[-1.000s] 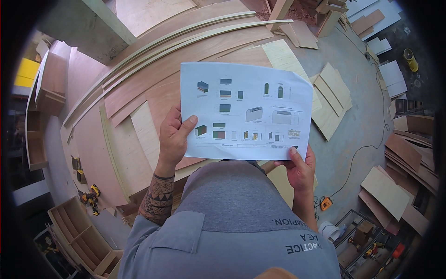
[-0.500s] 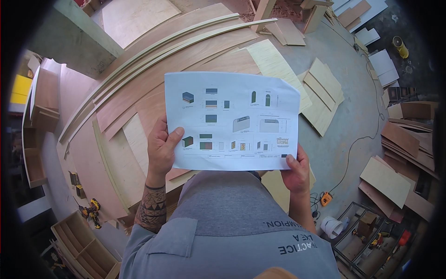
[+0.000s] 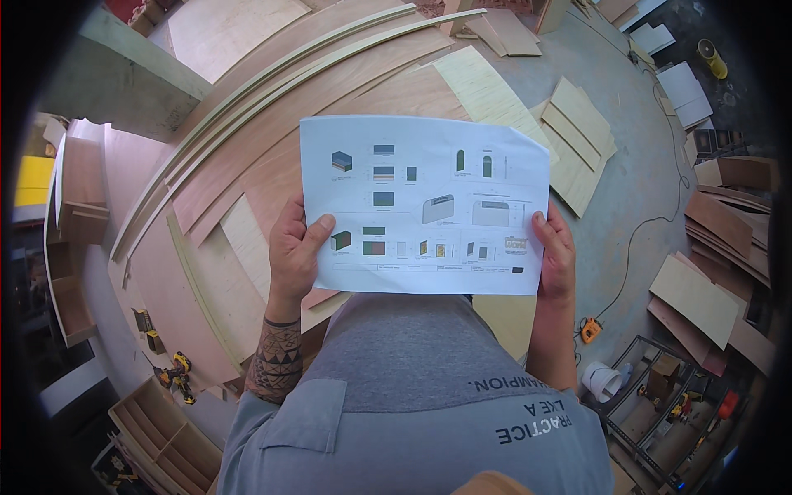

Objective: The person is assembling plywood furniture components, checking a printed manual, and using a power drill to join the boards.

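I hold a white printed sheet [image 3: 425, 202] with small coloured drawings of boxes and panels flat in front of my chest. My left hand [image 3: 297, 252] grips its lower left edge, thumb on top of the paper. My right hand [image 3: 557, 256] grips the lower right edge the same way. Below the sheet lie long plywood boards [image 3: 247, 173] on the floor.
Cut plywood panels [image 3: 577, 136] lie scattered on the concrete floor to the right, with a stack of boards [image 3: 718, 272] at the far right. A yellow drill [image 3: 176, 375] lies at lower left beside a wooden shelf unit [image 3: 161, 429]. A wire rack [image 3: 660, 404] with tools stands at lower right.
The sheet and both hands have shifted slightly down and toward the middle of the view as my head tilted; the grip on the paper is the same.
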The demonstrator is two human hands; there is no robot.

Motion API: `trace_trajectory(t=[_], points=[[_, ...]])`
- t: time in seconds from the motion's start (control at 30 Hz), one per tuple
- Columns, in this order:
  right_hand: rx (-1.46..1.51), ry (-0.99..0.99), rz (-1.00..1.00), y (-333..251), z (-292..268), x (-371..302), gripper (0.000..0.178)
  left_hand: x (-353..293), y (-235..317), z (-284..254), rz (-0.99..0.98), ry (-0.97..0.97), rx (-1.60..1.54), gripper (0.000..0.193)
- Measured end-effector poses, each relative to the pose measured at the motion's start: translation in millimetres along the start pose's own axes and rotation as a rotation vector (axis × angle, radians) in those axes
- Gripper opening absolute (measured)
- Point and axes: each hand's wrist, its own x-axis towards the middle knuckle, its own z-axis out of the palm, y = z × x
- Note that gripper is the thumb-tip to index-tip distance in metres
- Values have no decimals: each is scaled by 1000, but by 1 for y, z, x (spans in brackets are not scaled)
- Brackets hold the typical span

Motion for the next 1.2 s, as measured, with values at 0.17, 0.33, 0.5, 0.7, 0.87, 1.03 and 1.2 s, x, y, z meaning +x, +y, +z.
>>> trace_trajectory(t=[0.17, 0.33, 0.5, 0.7, 0.87, 1.03, 1.2], points=[[12, 17, 1, 0, 2, 1, 49, -1, -1, 2, -18, -9, -5, 45], [24, 3, 3, -3, 1, 1, 51, 0, 0, 5, -6, 10, -20, 41], [43, 16, -15, -9, 6, 1, 52, 3, 0, 6, 6, -4, -21, 41], [40, 1, -26, -14, 6, 0, 52, 5, 3, 7, 14, -2, -16, 41], [50, 29, -53, -16, 10, 0, 52, 8, 6, 10, 7, 12, -8, 42], [47, 26, -60, -20, 7, -2, 52, 7, 11, 15, 66, 16, 1, 44], [62, 30, -69, -19, 8, -1, 51, 9, 14, 14, 62, 16, 10, 45]])
